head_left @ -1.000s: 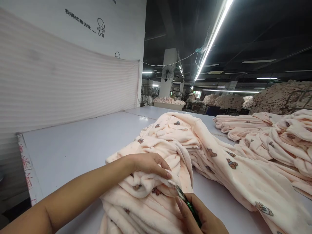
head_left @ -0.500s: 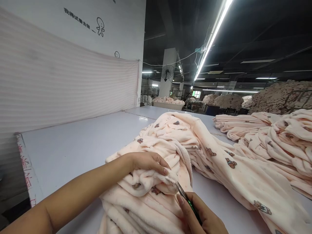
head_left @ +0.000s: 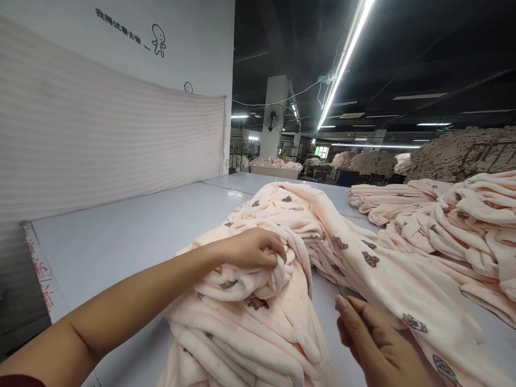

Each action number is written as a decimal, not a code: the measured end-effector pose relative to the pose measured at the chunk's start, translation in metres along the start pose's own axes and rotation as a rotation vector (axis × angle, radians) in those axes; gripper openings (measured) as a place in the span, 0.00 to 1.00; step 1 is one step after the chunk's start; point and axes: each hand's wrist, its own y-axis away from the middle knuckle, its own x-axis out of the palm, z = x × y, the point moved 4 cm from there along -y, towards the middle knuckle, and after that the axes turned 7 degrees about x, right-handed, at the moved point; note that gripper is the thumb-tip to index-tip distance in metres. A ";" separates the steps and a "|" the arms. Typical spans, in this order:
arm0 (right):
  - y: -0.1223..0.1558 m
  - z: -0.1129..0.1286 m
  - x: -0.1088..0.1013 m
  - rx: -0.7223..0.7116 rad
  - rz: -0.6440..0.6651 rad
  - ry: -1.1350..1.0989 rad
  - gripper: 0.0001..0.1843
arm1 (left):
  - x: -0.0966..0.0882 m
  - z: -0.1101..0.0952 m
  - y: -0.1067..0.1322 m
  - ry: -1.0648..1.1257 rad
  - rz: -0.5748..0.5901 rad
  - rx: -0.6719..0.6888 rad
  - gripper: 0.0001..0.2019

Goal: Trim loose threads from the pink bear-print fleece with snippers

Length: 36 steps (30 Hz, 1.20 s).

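Note:
A heap of pale peach fleece fabric [head_left: 237, 341] printed with small brown bears lies bunched in front of me. My left hand [head_left: 258, 248] is closed on a gathered fold near the top of the heap, its fingers curled into the cloth. Off to the right of that fold, my right hand [head_left: 374, 338] is held above the table, apart from the heap. Its thumb and forefinger are pressed together and the other fingers are curled in. What it holds, if anything, is hidden; no scissors show in this view.
The pale table [head_left: 121, 231] carries more bear-print fleece [head_left: 435, 220] piled at the right, with a long strip running toward me. A striped cloth sheet [head_left: 113, 145] hangs along the left wall. Beyond stand a fabric-filled bin [head_left: 276, 171] and large fabric heaps [head_left: 447, 153].
My right hand, holding green-handled scissors at the fabric edge before, has drawn away to the right, and the scissors are out of sight. My left hand has shifted slightly up, still gripping fabric.

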 end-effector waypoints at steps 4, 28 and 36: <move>0.004 0.004 -0.010 -0.007 -0.090 -0.031 0.22 | 0.041 -0.020 -0.009 -0.276 0.359 0.118 0.15; 0.022 0.028 0.003 -0.084 -0.085 0.028 0.19 | 0.050 -0.036 0.031 -0.617 0.486 0.224 0.03; 0.026 0.031 0.024 -0.131 0.021 -0.078 0.18 | 0.015 0.008 0.038 0.160 0.321 -0.121 0.05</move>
